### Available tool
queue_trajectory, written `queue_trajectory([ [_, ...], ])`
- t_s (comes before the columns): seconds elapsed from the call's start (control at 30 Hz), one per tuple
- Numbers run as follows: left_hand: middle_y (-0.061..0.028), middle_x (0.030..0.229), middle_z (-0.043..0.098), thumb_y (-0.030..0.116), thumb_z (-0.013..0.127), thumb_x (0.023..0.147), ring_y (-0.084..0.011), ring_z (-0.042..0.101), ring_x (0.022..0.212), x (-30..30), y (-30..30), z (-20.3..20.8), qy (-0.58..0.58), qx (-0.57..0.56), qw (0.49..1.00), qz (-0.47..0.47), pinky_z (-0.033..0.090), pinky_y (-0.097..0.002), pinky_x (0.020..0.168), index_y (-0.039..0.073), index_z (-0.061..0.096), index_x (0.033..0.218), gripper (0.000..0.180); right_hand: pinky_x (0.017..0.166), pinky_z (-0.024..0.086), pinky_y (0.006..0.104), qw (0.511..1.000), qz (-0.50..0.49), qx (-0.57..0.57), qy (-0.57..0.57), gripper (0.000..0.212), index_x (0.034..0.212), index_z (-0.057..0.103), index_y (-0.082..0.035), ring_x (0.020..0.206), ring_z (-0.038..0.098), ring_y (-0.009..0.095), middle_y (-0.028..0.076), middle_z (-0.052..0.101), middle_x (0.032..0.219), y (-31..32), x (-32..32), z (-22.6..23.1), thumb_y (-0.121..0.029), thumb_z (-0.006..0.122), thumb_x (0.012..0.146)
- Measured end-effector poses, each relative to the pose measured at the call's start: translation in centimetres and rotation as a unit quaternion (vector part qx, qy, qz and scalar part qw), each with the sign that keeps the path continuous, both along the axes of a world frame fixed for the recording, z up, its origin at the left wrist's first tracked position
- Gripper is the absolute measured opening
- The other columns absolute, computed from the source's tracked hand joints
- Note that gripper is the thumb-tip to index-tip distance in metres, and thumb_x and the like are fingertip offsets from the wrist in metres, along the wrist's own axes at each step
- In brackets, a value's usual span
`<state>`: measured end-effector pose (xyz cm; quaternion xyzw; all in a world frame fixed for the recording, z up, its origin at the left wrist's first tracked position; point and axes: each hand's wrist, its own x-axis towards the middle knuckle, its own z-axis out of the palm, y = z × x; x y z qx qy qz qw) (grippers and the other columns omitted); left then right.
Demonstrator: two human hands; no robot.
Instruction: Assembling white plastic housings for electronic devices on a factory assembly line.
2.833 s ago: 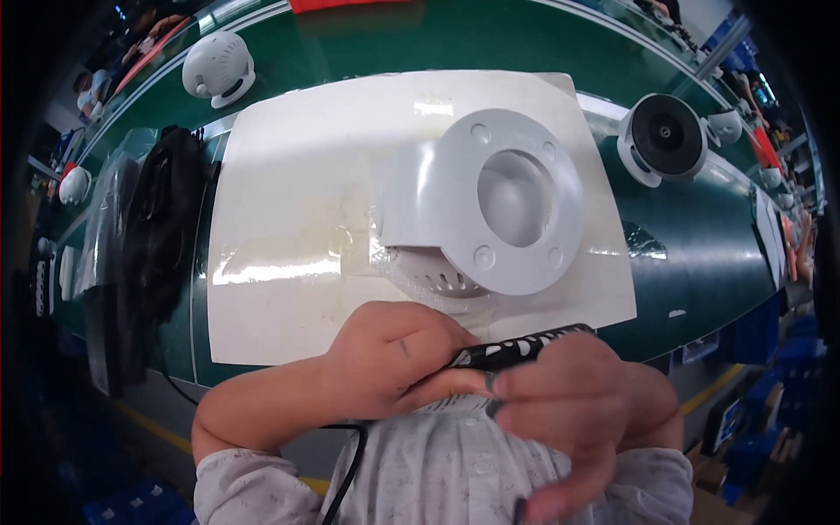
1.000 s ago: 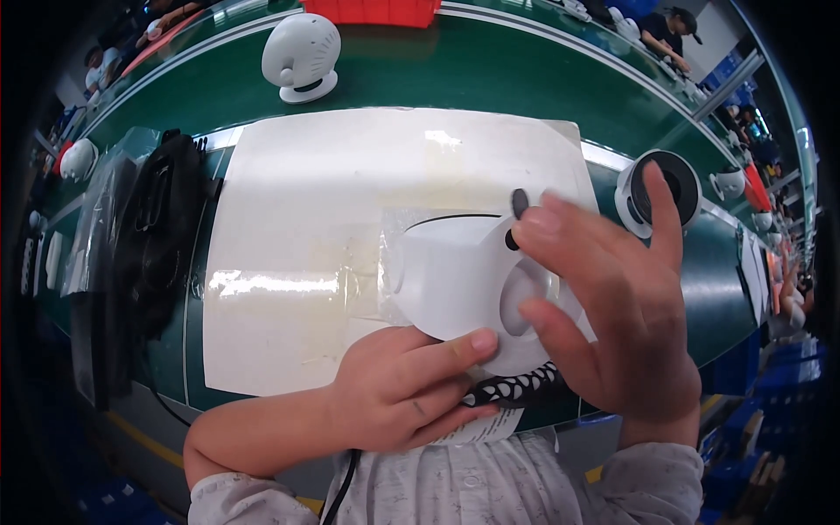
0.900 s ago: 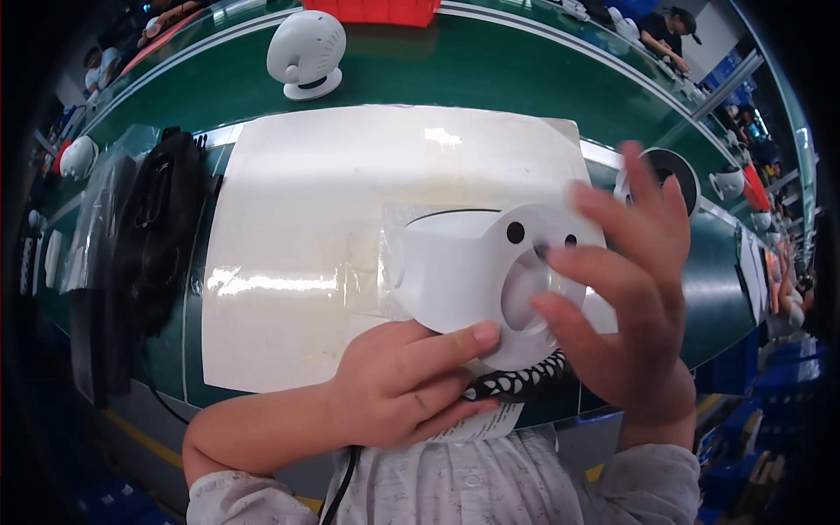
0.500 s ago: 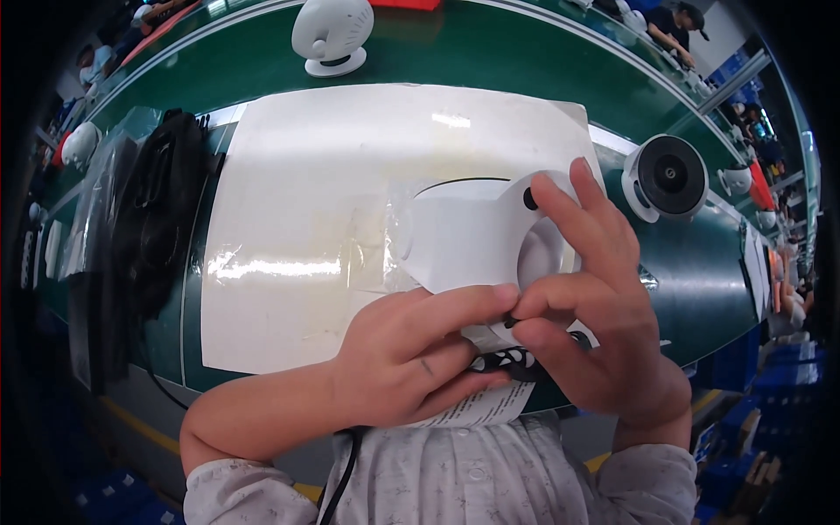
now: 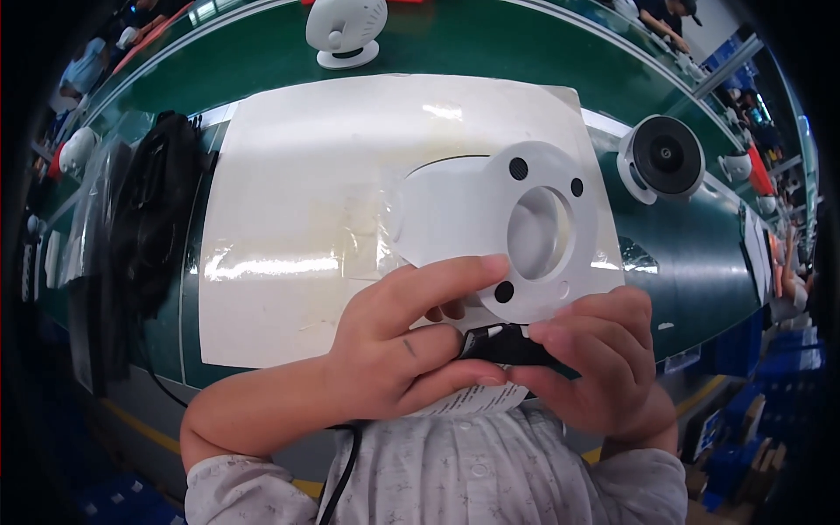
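A white board lies on the green bench, people beyond; left hand and right hand pinch a black strip.

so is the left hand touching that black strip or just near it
Touching. The head view shows the left hand gripping the near end of the black strip between its fingers.

No wording legible. White sheet below black strip: rows of dark print, too small to read. Black round front of white device, at right: small pale mark at centre, unclear; no lettering made out.
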<state>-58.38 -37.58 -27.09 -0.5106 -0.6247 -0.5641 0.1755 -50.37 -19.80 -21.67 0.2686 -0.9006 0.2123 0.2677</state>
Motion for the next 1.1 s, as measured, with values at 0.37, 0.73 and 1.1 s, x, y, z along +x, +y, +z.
queue_trajectory([
  [0.37,-0.0222,0.119,0.045,0.019,0.065,0.07,-0.0184,0.052,0.069,0.5,0.1,-0.2,-0.019,-0.001,0.999,-0.046,0.04,-0.0251,0.058,0.003,0.051,0.059,0.025,0.066,0.034,0.029,0.994,0.03,-0.073,-0.078,0.028,0.086,0.06,-0.009,0.072,0.048,0.017,0.0,0.054,0.08,0.0,-0.3,0.0,-0.007,0.069,0.059],
  [0.73,-0.0243,0.12,0.043,0.015,0.061,0.073,-0.0212,0.051,0.069,0.6,0.0,0.0,-0.045,-0.008,0.996,-0.076,0.04,-0.0286,0.062,0.0,0.054,0.066,0.018,0.07,0.034,0.029,0.995,0.022,-0.09,-0.046,0.025,0.073,0.06,-0.012,0.081,0.047,0.018,-0.001,0.052,0.085,0.1,-0.2,-0.9,-0.004,0.07,0.052],
  [1.1,-0.026,0.115,0.047,0.012,0.062,0.072,-0.0265,0.052,0.071,1.0,-0.4,0.3,0.008,0.001,0.999,-0.034,0.043,-0.0311,0.061,0.001,0.046,0.06,0.022,0.087,0.031,0.0368,0.999,-0.011,-0.025,0.033,0.022,0.078,0.057,-0.018,0.111,0.033,0.027,0.003,0.043,0.109,-0.2,1.1,-1.8,-0.019,0.073,0.063],
])
